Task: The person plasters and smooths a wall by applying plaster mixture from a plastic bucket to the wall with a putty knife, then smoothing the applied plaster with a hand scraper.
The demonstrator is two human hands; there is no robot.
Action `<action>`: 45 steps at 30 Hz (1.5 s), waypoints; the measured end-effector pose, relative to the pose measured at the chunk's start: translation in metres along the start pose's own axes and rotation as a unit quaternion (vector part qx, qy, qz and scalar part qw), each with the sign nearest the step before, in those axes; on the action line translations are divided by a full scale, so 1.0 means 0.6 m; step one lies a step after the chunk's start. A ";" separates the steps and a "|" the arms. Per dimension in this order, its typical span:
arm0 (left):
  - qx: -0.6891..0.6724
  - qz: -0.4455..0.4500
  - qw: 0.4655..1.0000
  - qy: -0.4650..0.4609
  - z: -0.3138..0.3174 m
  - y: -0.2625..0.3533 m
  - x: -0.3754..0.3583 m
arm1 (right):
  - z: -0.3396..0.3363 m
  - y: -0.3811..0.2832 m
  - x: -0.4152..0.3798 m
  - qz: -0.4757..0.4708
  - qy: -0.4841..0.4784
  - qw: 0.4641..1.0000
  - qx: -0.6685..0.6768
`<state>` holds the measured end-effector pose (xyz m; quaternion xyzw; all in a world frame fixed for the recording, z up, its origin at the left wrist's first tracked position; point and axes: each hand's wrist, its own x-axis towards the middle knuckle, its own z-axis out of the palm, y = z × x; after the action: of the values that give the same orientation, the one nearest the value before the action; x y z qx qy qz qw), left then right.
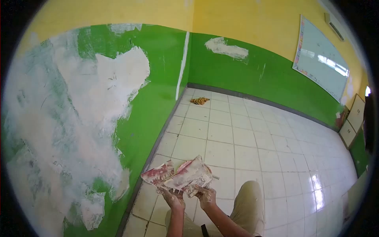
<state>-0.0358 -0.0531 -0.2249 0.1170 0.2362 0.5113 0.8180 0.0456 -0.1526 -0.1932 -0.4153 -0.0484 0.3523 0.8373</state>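
My left hand grips a red putty spreader from below, its face streaked with whitish paste. Beside it, my right hand has its fingers closed on a second spreader, wider and almost wholly coated in pale putty. The two blades overlap at their inner edges in front of my knees. A rounded rim and a short grey stick show behind the wider blade, mostly hidden by it. Dried paste marks my fingers.
On the left, a green wall carries broad white putty patches. A crumpled brown-yellow cloth lies on the white tiled floor near the corner. A whiteboard hangs on the far wall, with a low cabinet at right.
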 end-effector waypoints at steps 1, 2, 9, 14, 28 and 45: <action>0.019 -0.012 1.000 -0.013 0.009 -0.006 0.000 | 0.003 -0.005 0.002 -0.012 0.018 1.000 -0.004; 0.028 -0.016 0.999 0.031 0.020 -0.014 0.002 | 0.005 -0.006 0.007 -0.025 0.036 0.999 -0.006; 0.035 0.018 0.996 0.086 0.082 -0.079 0.038 | -0.042 0.020 0.122 -0.091 0.072 0.992 0.045; 0.127 0.164 0.972 0.112 0.117 -0.130 0.098 | 0.010 -0.047 0.114 -0.030 -0.006 0.999 0.028; 0.313 0.392 0.844 0.191 0.229 -0.129 0.238 | -0.357 0.088 0.549 0.042 0.242 0.862 -0.442; 0.284 0.309 0.880 0.220 0.281 -0.144 0.269 | -0.410 0.154 0.578 0.047 0.101 0.723 -0.682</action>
<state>0.1758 0.0603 -0.1600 0.2963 0.4969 0.6618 0.4767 0.3458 -0.0590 -0.4940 -0.9090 -0.1714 0.2195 0.3102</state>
